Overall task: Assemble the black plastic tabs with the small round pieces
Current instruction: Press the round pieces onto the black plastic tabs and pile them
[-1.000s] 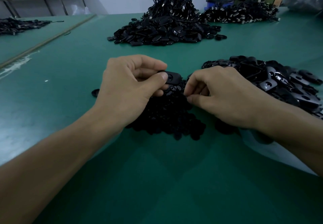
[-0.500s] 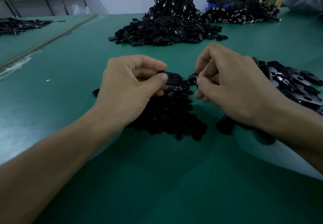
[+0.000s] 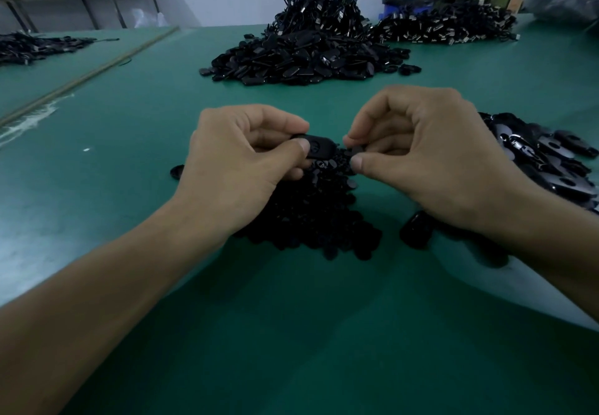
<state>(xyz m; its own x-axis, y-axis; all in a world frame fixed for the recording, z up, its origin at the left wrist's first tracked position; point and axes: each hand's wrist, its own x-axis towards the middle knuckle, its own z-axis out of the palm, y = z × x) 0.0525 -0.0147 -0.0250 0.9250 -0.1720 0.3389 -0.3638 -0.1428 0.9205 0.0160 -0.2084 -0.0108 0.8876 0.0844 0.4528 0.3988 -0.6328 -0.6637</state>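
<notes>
My left hand (image 3: 246, 161) pinches a black plastic tab (image 3: 319, 147) between thumb and fingers, its round end pointing right. My right hand (image 3: 428, 158) pinches a small round piece (image 3: 356, 149) at its thumb and fingertip, a short gap from the tab's end. Both hands hover over a heap of small round black pieces (image 3: 311, 217) on the green table (image 3: 291, 333). A pile of loose black tabs (image 3: 551, 161) lies to the right, partly behind my right hand.
A large mound of black tabs (image 3: 308, 54) sits at the table's far middle, with a bundle of corded parts (image 3: 447, 25) behind it on the right. Another dark pile (image 3: 35, 45) lies far left. A stray black tab (image 3: 416, 229) rests under my right wrist.
My right hand lifted off the heap with a small round piece and moved left toward the tab. My left hand kept holding the tab in place.
</notes>
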